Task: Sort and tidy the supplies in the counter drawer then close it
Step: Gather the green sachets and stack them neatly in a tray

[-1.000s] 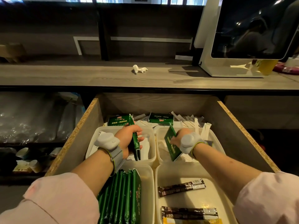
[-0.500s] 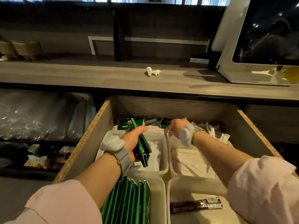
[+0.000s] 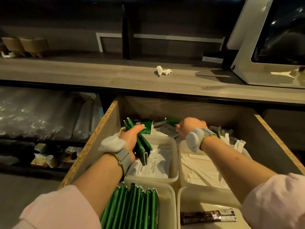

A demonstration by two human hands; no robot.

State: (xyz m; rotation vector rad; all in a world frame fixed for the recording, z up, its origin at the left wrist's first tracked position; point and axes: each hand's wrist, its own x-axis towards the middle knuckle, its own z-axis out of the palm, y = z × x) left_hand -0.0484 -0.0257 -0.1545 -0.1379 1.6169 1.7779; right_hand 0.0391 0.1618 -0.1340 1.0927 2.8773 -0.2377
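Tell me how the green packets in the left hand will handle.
The green packets probably stay fairly stiff: they jut straight from the left hand without drooping. Their glossy film looks slippery, so the bundle may fan apart. They seem light: one hand holds several.

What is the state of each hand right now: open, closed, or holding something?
Left hand: holds a bundle of green packets.
Right hand: pinches a single green packet at the back of the drawer.
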